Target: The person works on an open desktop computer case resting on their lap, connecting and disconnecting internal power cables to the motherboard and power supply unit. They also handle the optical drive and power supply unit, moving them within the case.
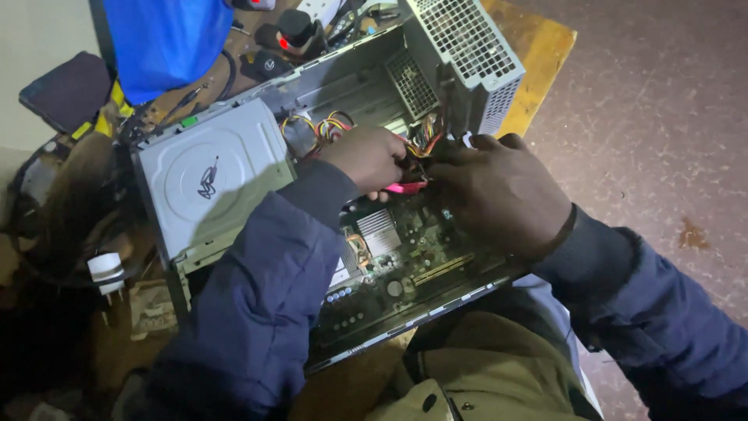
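An opened desktop computer case (pixel 436 308) lies on a wooden bench, its green motherboard (pixel 405 261) exposed. My left hand (pixel 366 156) reaches into the case and is closed around a pink-red flat cable (pixel 405 187) near a bundle of coloured wires (pixel 425 144). My right hand (pixel 499 195) lies right beside it over the board, fingers curled down into the same spot; what its fingertips hold is hidden. Both arms wear dark blue sleeves.
A grey optical drive (pixel 210 175) sits in the case at the left. A perforated metal power supply (pixel 467 47) stands tilted at the top. A blue cloth (pixel 164 39), black cables and a white plug (pixel 107 273) lie on the cluttered bench. Concrete floor at the right.
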